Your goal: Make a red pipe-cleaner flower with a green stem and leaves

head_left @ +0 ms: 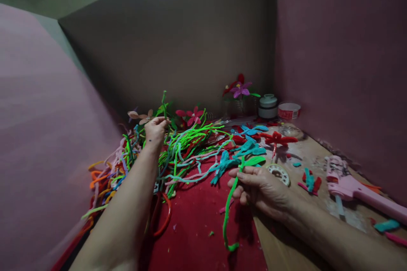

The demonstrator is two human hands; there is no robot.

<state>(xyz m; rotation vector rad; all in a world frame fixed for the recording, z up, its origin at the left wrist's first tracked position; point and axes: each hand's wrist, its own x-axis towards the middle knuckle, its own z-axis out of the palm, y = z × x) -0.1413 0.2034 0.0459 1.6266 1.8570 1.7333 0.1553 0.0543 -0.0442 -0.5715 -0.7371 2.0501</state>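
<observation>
My left hand [155, 130] reaches to the back of the table, finger and thumb pinched on a green pipe cleaner [164, 100] that stands upright above it. Nearer to me, my right hand [259, 188] grips a bright green pipe-cleaner stem [229, 207]. A leaf loop sticks out to the right at this stem's top, and its lower end hangs down and hooks to the right. Between and behind the hands spreads a tangled heap of pipe cleaners [187, 144], mostly green, pale blue and pink. Blue pipe-cleaner petals [224, 165] lie just behind my right hand.
On the right rest a pink glue gun [348, 184], a white ring-shaped spool [279, 174] and a red pipe-cleaner flower [276, 139]. A red handle loop [168, 216] lies by my left forearm. Behind stand a purple flower [241, 89], a lidded jar [268, 106] and a red-labelled tub [288, 111].
</observation>
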